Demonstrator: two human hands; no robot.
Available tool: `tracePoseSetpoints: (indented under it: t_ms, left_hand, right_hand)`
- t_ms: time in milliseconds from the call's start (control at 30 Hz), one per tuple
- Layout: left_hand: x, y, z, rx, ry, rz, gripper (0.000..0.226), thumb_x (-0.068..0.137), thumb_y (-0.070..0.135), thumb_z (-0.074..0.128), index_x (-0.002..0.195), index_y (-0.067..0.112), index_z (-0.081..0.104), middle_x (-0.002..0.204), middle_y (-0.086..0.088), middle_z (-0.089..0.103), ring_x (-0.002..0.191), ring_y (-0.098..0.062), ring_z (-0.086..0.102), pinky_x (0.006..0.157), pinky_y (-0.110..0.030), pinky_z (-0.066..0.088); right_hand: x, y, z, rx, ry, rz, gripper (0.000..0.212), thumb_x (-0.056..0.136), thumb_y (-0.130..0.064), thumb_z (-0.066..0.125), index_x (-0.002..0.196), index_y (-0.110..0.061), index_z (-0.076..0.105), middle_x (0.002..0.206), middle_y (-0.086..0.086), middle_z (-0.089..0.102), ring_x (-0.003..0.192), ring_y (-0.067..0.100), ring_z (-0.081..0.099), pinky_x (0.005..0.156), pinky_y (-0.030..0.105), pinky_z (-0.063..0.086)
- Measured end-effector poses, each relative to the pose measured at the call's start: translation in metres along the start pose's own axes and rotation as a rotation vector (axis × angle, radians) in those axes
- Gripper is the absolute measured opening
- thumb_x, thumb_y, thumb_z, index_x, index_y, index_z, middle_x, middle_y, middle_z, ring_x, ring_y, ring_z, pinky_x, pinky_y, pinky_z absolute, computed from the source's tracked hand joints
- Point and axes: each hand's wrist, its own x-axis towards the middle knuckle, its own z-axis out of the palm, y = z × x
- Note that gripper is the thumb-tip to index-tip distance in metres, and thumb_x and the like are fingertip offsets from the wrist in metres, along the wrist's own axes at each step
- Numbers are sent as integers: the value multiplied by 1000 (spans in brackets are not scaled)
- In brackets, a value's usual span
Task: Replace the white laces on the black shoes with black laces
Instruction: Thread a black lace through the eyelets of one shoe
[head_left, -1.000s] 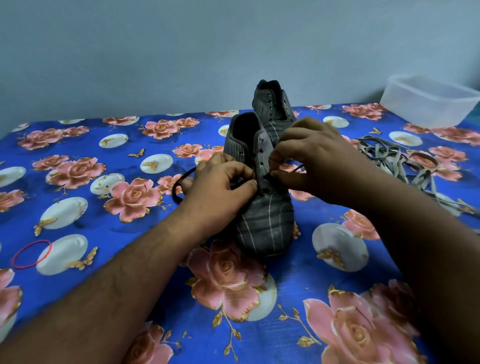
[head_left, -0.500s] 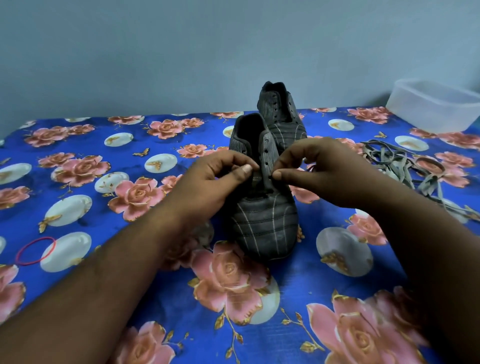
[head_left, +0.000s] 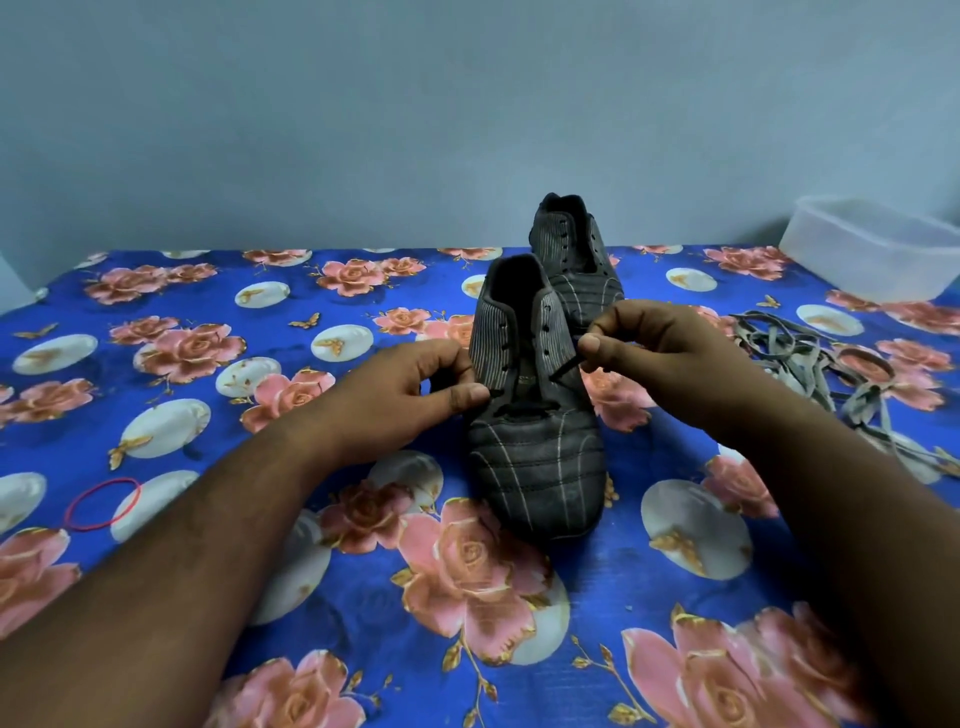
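Note:
A black striped shoe (head_left: 535, 452) stands mid-table with its toe toward me. A black lace (head_left: 522, 412) crosses its lowest eyelets. My left hand (head_left: 410, 395) pinches the lace's left end beside the shoe's left flap. My right hand (head_left: 654, 345) pinches the right end, which runs taut up from the eyelets on the right. The second black shoe (head_left: 574, 254) stands behind with bare eyelets. The removed white laces (head_left: 795, 348) lie in a heap at the right.
A clear plastic box (head_left: 878, 249) sits at the far right against the wall. A red rubber band (head_left: 104, 504) lies on the floral blue cloth (head_left: 234, 322) at the left. The wall runs along the table's far edge.
Both hands have drawn apart and up from the shoe's throat, pulling the black lace ends out to either side. The lace bar across the lowest eyelets is now visible.

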Motion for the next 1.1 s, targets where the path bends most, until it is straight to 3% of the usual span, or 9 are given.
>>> tracePoseSetpoints:
  t_ms: [67,267,367,467,567,733,833,967,1100]
  left_hand:
    - [-1,3,-4,0,23,2,23,93,37,65,83,17,60,71,16,59,63,2,50,62,-12,39]
    - [-3,6,-8,-313,-16,-79,22,89,26,67,85,6,59,66,2,60,62,-8,51,61,-19,44]
    - [-2,5,-2,-361,30,-143,30,90,37,70,90,7,63,66,0,54,61,-8,44,59,-20,38]
    - [-1,0,2,-265,49,-133,54,83,66,67,92,13,71,85,-22,65,79,-14,51,77,-33,41]
    - [1,0,2,-227,98,-139,55,78,65,69,85,11,72,83,-30,62,76,-18,47,75,-36,38]
    - [0,0,-2,-226,88,-134,29,83,46,79,83,18,73,72,-11,57,71,-18,45,71,-34,38]
    - [0,1,-5,-195,113,-122,11,92,23,73,82,20,70,66,19,60,63,3,48,65,-15,40]
    - [-2,-2,-9,-159,72,-122,10,95,18,68,87,13,69,67,21,59,63,5,49,65,-8,40]
    - [-3,-4,-15,-177,73,-136,8,94,17,70,88,11,72,68,20,64,64,7,54,66,-7,41]
  right_hand:
    - [1,0,1,25,22,-8,35,86,-37,67,89,-2,68,80,12,71,73,19,62,73,29,49]
    - [1,1,0,68,50,26,40,83,-34,69,88,6,64,62,-6,59,57,7,47,53,15,38]
    - [0,0,2,32,63,12,39,82,-36,70,86,2,64,69,1,60,62,10,46,56,18,39]
    - [0,-3,3,6,73,11,36,81,-38,71,86,-2,66,71,6,62,64,11,49,58,18,41]
    - [0,-4,2,-61,75,8,30,79,-42,71,83,-13,72,76,12,68,68,13,54,61,20,43]
    - [0,-3,1,-81,42,5,16,73,-38,76,76,-23,75,73,6,72,65,9,56,62,20,45]
    - [1,0,-1,-49,52,25,20,73,-39,77,78,-19,76,74,9,72,67,11,57,64,25,45]
    - [1,1,-4,-62,39,33,30,76,-44,73,81,-15,76,79,17,68,68,16,52,62,27,40]
    - [0,3,-9,-34,20,82,28,85,-29,73,87,-1,74,56,-6,58,50,0,43,50,13,35]
